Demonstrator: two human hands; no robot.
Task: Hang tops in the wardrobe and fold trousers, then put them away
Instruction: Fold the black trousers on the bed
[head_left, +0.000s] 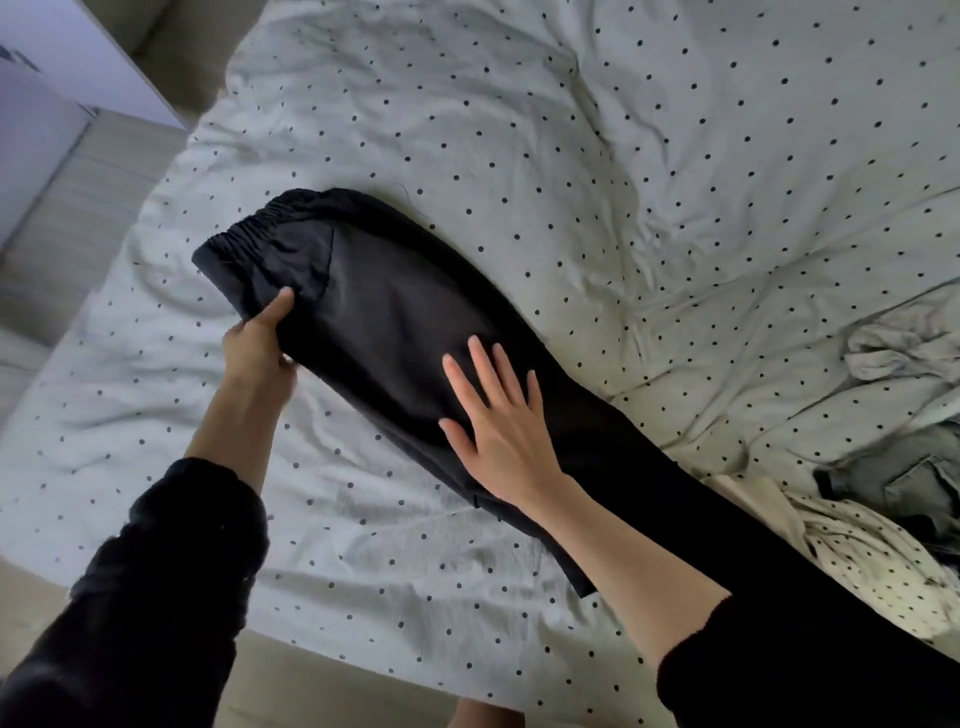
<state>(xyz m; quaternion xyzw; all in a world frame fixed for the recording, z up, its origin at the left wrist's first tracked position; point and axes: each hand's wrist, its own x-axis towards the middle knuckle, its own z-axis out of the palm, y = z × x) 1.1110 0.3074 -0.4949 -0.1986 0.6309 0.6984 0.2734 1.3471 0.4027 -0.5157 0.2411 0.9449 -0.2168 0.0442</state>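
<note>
Right hand (498, 415) flat on black trousers (395, 312), left hand (260, 343) pinching waist

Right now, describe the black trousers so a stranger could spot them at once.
On the polka-dot duvet, the black trousers lie diagonally, elastic waistband toward the upper left. The left hand pinches them near the waistband; the right hand presses flat. Unlike the pale crumpled clothes at right, they are dark and smoothed.

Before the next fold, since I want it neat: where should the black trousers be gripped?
Probably at the elastic waistband, from the bed's left edge. The black trousers lie flat with it nearest that side; the left hand already pinches the fabric just below it, while the right hand presses flat.
</note>
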